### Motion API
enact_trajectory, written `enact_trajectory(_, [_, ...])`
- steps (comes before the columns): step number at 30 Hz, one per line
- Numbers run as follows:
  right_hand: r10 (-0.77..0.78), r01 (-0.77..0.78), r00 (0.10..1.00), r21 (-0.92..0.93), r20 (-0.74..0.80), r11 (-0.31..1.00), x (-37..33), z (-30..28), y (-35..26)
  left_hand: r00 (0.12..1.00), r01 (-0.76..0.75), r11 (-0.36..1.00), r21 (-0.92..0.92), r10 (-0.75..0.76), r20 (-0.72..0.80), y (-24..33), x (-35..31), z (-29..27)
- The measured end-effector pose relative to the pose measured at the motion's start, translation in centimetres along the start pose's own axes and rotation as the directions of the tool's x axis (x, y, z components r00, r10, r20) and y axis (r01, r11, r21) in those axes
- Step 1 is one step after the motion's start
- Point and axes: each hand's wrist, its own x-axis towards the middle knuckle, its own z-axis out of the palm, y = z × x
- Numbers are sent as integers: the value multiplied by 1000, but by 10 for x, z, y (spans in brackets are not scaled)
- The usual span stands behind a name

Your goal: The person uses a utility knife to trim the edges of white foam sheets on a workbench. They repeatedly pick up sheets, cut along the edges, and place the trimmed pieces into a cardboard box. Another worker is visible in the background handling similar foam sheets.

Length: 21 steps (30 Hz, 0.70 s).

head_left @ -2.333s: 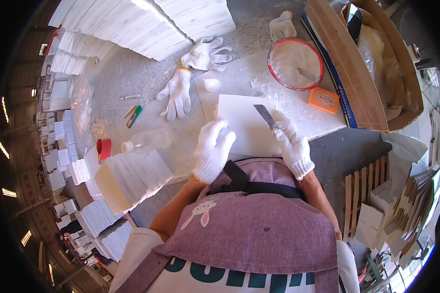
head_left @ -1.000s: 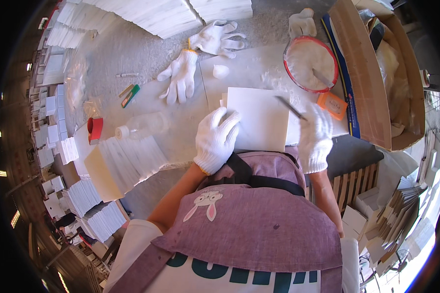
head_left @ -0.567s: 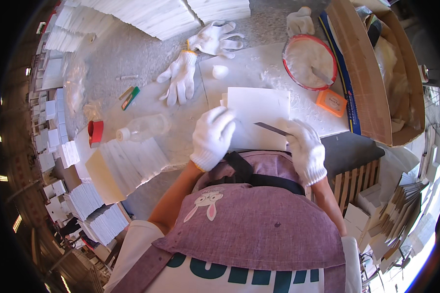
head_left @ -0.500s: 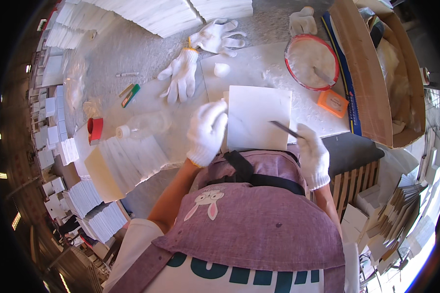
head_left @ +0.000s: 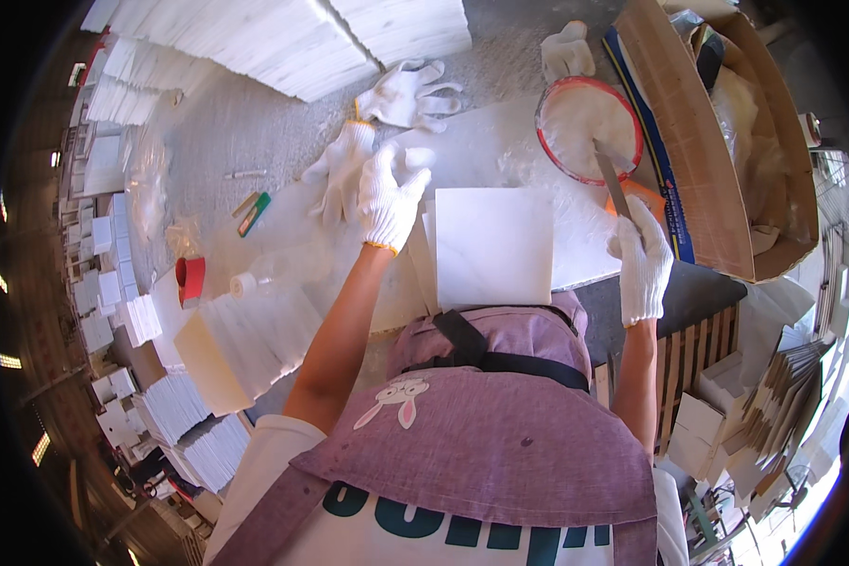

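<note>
My right hand (head_left: 643, 264), in a white knit glove, grips a thin flat spatula (head_left: 610, 179). The spatula's tip reaches into a red-rimmed bowl (head_left: 541, 140) of white paste or powder, where another light blade (head_left: 621, 162) rests. My left hand (head_left: 391, 200), gloved too, is raised beyond the tile with thumb and fingers curled in. Whatever lies within those fingers is hidden; a white lump lay about there earlier. Close to my apron lies a square white marble-look tile (head_left: 495, 247), untouched by either hand, with other tile edges showing under its left side.
Spare white gloves (head_left: 410, 97) lie beyond my left hand. Leftward are a green-handled cutter (head_left: 254, 215), a red tape-like ring (head_left: 190, 279) and a tile stack (head_left: 264, 330). An orange box (head_left: 647, 202) and a large open carton (head_left: 698, 141) stand right. Tall tile stacks (head_left: 283, 42) line the back.
My right hand has carried the spatula from over the tile to the bowl, moving right and away. My left hand has left the tile's side and reached forward; the white lump is no longer visible.
</note>
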Motion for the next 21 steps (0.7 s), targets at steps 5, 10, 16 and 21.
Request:
enact_trajectory(5, [-18, 17, 1000, -101, -5, 995, 25, 11, -8, 998, 55, 998, -19, -55, 4, 11, 3, 7])
enact_trajectory(10, [-81, 81, 997, -186, 9, 979, 42, 17, -4, 995, 93, 991, -100, -88, 51, 14, 3, 8])
enact_trajectory(16, [-56, 62, 998, -242, 33, 968, 51, 24, 7, 996, 83, 981, -175, -88, -16, 18, -5, 9])
enact_trajectory(21, [35, -25, 996, -122, 78, 992, 50, 25, -2, 993, 94, 944, -315, -112, -42, 18, -8, 11])
